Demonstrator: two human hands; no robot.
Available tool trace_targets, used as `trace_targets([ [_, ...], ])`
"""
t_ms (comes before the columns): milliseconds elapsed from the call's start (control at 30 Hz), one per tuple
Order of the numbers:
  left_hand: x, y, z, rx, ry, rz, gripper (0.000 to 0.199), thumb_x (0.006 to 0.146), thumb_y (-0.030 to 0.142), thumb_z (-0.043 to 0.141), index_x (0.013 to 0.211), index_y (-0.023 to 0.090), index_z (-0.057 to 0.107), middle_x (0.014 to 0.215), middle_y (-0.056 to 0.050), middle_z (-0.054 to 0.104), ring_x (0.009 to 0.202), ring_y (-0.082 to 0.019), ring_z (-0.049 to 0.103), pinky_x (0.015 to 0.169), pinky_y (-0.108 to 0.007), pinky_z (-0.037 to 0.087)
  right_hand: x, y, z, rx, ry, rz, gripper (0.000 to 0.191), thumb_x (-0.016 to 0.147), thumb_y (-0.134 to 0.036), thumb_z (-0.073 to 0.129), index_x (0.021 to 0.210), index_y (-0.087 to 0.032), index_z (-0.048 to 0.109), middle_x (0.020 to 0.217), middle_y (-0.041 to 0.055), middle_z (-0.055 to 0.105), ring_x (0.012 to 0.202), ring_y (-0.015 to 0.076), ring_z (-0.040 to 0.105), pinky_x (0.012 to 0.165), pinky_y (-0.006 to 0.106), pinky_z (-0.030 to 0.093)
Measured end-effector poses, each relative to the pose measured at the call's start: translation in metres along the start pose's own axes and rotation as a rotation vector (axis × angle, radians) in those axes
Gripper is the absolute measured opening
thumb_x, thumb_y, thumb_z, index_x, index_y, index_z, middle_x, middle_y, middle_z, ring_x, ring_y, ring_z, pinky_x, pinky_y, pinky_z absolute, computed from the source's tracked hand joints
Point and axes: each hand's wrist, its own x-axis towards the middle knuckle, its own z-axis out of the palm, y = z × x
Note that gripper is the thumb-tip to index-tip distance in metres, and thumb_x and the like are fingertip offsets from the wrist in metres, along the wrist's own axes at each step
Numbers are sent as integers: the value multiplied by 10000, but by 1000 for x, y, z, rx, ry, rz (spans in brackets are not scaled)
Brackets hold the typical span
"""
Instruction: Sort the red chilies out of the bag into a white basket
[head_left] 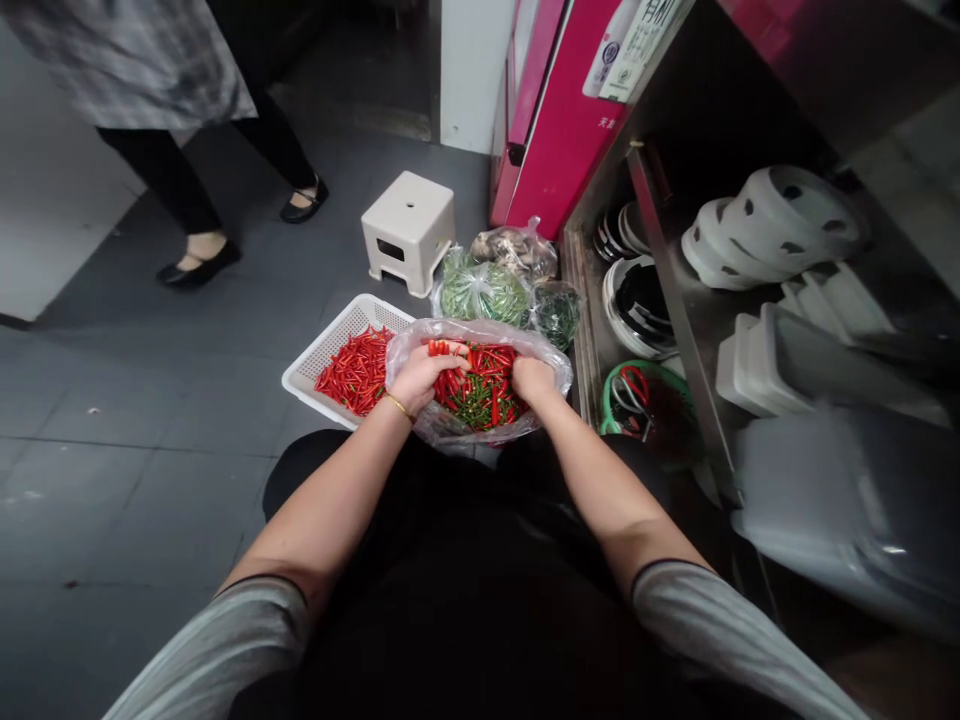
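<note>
A clear plastic bag stands open in front of me, full of red chili peppers with green stems. Inside its left part is my left hand, its fingers curled with red chili peppers showing among them. My right hand is closed at the bag's right side, fingertips down against the peppers; what it grips is hidden. Just left of the bag sits a white perforated plastic basket, holding a heap of red chili peppers without visible green stems.
Beyond the bag lie bags of green vegetables and a brownish bagged item, near a white stool. On the right, a metal shelf holds containers; a green basket sits low. A person's legs are at upper left.
</note>
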Motion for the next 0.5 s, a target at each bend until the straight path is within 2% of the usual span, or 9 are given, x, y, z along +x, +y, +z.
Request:
trace_targets([
  [67,2,-5,-3,-12,-44,-58,260,543,159,768,733,117,595,599,-18,620,503,-136,582,518,-273,491,-1,2,-3,-4,52,-13,309,878,-124,472,1088,-69,693,1088,221,681,1028,312,653,841,372,490],
  [233,8,-26,0,-45,-15,-77,276,554,204,832,662,119,592,494,13,564,416,-97,519,434,-228,442,-26,-4,-20,-23,209,-102,345,964,-288,413,1093,-128,689,1079,192,679,983,284,652,825,346,478],
  [300,10,-30,5,-73,-10,-68,297,549,230,851,678,117,608,455,32,529,396,-86,494,423,-217,421,-37,-13,-23,-41,218,-219,374,987,-302,363,1101,-129,675,1086,184,668,966,267,648,815,329,471],
  [400,9,-28,9,-104,-34,-54,319,546,262,863,700,111,628,428,37,508,379,-81,478,413,-211,400,-48,-21,-23,5,191,-476,372,1000,-286,344,1070,-122,670,1062,165,665,955,245,639,822,311,456],
  [500,6,-19,9,-101,-145,-127,313,549,269,860,703,111,639,417,28,508,363,-87,466,399,-222,391,-51,-15,-28,206,162,-732,307,989,-282,410,1002,-145,685,1013,106,683,947,199,632,852,277,440],
])
